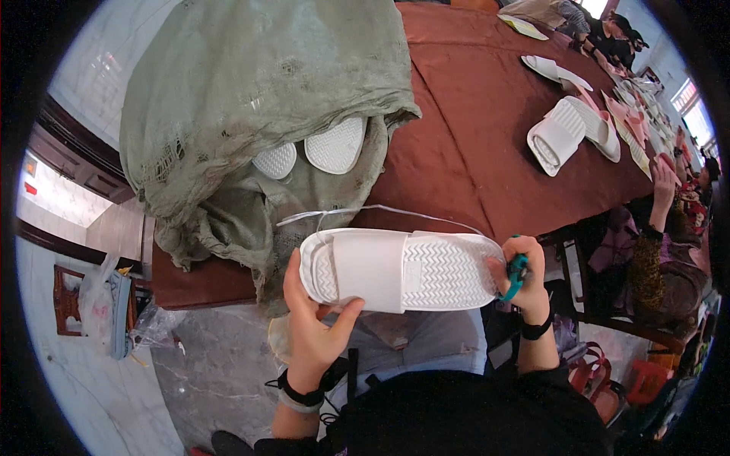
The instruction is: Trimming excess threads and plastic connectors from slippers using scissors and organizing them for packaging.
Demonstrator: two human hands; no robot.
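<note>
- A white slide sandal (399,270) is held level above the person's lap, just before the near edge of the surface (464,144), its broad strap facing up and a zigzag tread pattern showing across the footbed.
- The left hand (315,327) grips the sandal's toe end, fingers curled around the rim and the thumb pressed against the strap's edge.
- The right hand (525,277) is closed on teal-handled scissors (517,275) at the sandal's heel end, fingers touching the rim.
- A thin white string (380,209) trails from the sandal toward a grey-green mesh sack (251,99) lying open on the dark red surface, two white soles (315,152) showing in its mouth.
- Farther along, more white sandals (570,133) lie in a loose group.
</note>
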